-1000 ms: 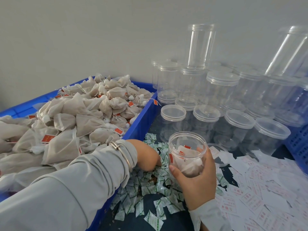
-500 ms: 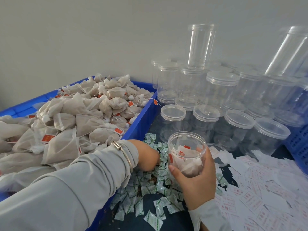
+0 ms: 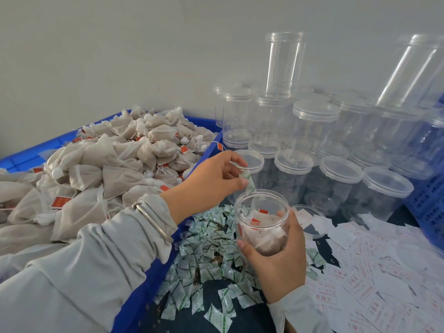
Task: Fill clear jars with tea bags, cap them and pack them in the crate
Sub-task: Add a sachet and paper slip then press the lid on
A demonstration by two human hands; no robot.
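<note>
My right hand (image 3: 281,258) grips an open clear jar (image 3: 262,219) that holds several tea bags with red tags. Just above the jar's mouth, my left hand (image 3: 211,181) pinches a small white-and-green sachet (image 3: 248,182), which hangs down toward the opening. A heap of tan tea bags (image 3: 101,179) fills the blue crate (image 3: 144,292) on the left. A loose clear lid (image 3: 310,217) lies on the table right behind the jar.
Small green-printed sachets (image 3: 211,255) lie scattered in front of the jar. Capped empty clear jars (image 3: 341,183) stand stacked at the back right. White paper slips with red print (image 3: 374,280) cover the table on the right. A blue basket (image 3: 430,207) stands at the right edge.
My left hand has risen from the sachet pile with one sachet pinched in it and now holds it over the jar's mouth. The right hand and jar have stayed put.
</note>
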